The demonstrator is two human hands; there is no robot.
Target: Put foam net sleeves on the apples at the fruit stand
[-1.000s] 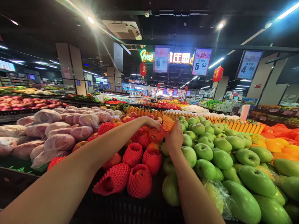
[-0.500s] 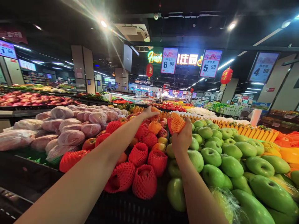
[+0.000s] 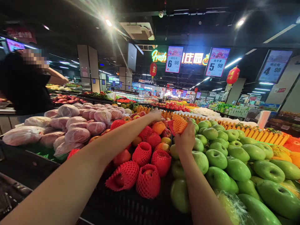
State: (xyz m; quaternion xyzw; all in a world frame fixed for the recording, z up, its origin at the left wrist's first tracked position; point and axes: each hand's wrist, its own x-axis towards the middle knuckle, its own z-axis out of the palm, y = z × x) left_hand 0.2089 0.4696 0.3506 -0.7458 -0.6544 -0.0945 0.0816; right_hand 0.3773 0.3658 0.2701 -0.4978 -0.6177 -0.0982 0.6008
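My right hand (image 3: 186, 139) is closed on an orange foam net sleeve (image 3: 178, 124), held above the seam between the red and green apples. My left hand (image 3: 155, 115) reaches far over the pile of red apples in red foam nets (image 3: 142, 153), its fingers curled down at the back of the pile near an apple in an orange net (image 3: 158, 127); what its fingers grip is hidden. Green apples (image 3: 217, 157) fill the bin to the right of my right arm.
Bagged pink fruit (image 3: 77, 134) lies heaped to the left. A person in a black top (image 3: 24, 84) stands at the far left by another stand. An orange picket divider (image 3: 254, 132) runs behind the green apples. Price signs (image 3: 217, 62) hang overhead.
My left hand has dropped slightly onto the back of the red apple pile. My right hand holds the orange net almost in place. A person in black has come into view at the left.
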